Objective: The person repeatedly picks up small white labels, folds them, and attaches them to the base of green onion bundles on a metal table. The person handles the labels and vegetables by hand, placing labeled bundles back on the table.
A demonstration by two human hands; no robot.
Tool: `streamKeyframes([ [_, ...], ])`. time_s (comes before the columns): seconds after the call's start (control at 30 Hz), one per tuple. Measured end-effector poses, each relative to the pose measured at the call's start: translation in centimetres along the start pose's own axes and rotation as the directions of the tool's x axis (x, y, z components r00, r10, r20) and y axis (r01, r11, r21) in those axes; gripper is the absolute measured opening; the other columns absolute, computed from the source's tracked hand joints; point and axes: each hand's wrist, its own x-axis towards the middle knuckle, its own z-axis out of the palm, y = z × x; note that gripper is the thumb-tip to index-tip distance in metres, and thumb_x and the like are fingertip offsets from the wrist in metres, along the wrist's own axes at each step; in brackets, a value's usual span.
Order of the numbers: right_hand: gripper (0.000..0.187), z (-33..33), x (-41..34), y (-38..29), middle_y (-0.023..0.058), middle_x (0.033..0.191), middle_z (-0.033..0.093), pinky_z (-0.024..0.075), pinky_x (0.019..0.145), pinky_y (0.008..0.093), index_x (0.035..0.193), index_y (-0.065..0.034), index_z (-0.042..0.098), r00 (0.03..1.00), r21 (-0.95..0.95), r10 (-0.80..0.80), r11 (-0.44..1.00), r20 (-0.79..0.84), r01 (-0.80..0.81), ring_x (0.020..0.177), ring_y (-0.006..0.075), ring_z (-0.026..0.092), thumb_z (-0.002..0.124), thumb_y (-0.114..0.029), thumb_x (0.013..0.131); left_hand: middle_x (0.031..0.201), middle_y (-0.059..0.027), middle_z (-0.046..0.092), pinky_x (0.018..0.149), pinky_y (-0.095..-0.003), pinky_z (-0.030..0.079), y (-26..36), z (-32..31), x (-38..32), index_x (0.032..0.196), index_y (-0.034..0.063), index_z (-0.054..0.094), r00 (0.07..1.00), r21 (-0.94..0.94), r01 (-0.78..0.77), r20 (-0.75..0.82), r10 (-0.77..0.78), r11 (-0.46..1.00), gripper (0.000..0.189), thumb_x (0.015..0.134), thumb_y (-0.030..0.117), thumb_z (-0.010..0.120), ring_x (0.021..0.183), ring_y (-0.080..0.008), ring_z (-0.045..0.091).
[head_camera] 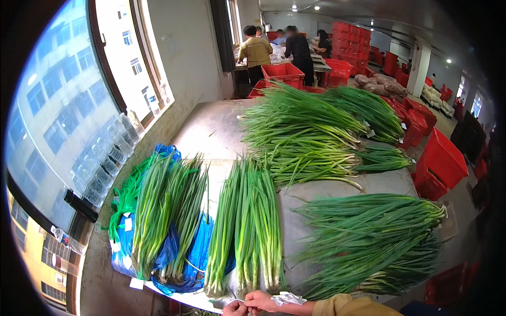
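My left hand (235, 308) and my right hand (259, 301) meet at the table's near edge. Their fingertips are drawn together; whatever may be between them is too small to make out. White paper labels (287, 298) lie against my right wrist, just past the cuff of a tan sleeve (348, 306). Right above the hands are the rooted ends of a middle bunch of green onions (246, 237). One bunch (219, 237) stands to its left and another (269, 233) to its right. Farther left, more green onions (152, 221) rest on blue plastic (199, 252).
Large piles of green onions lie at the right (367, 233) and back (304, 134) of the metal table (209, 118). Green ties (128, 189) hang at the left. Plastic bottles (104, 156) line the windowsill. Red crates (438, 162) stand beyond the right edge; people work behind.
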Motion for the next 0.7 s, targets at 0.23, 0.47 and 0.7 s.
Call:
streamKeyframes([
  [0.23, 0.047, 0.3, -0.3, -1.4, 0.003, 0.064, 0.056, 0.0483, 0.045, 0.0255, 0.08, -0.005, 0.059, 0.996, -0.185, 0.085, 0.979, -0.036, -0.09, 0.05, 0.0126, 0.055, 0.059, -0.051, 0.091, 0.073, -0.004, 0.061, 0.051, -0.0246, 0.045, 0.0, -0.2, 0.5, 0.091, -0.0005, 0.062, 0.998, -0.045, -0.06, -0.008, 0.059, 0.997, 0.024, 0.095, 0.022, 0.058, 0.058, -0.0106, 0.056],
  [0.47, 0.031, -1.2, 1.4, 1.3, 0.0028, 0.064, 0.058, 0.0523, 0.046, 0.0285, 0.08, -0.0048, 0.058, 0.998, -0.141, 0.004, 0.99, -0.064, -0.013, 0.049, 0.0124, 0.058, 0.055, -0.032, 0.096, 0.071, -0.0062, 0.06, 0.049, -0.0271, 0.047, 0.2, 0.5, 0.8, 0.086, -0.0018, 0.06, 0.995, 0.017, -0.101, -0.023, 0.101, 0.995, 0.02, 0.093, 0.017, 0.057, 0.055, -0.0127, 0.056],
  [0.7, 0.031, -0.7, 0.9, 1.8, 0.0021, 0.062, 0.059, 0.0454, 0.043, 0.025, 0.077, -0.0034, 0.057, 0.975, -0.281, -0.218, 0.939, -0.047, 0.196, 0.046, 0.0109, 0.057, 0.051, -0.025, 0.098, 0.069, -0.0067, 0.061, 0.047, -0.0275, 0.047, 0.5, 0.8, 0.7, 0.085, -0.0024, 0.061, 0.993, 0.059, -0.105, -0.052, 0.108, 0.993, 0.019, 0.092, 0.014, 0.056, 0.054, -0.013, 0.056],
])
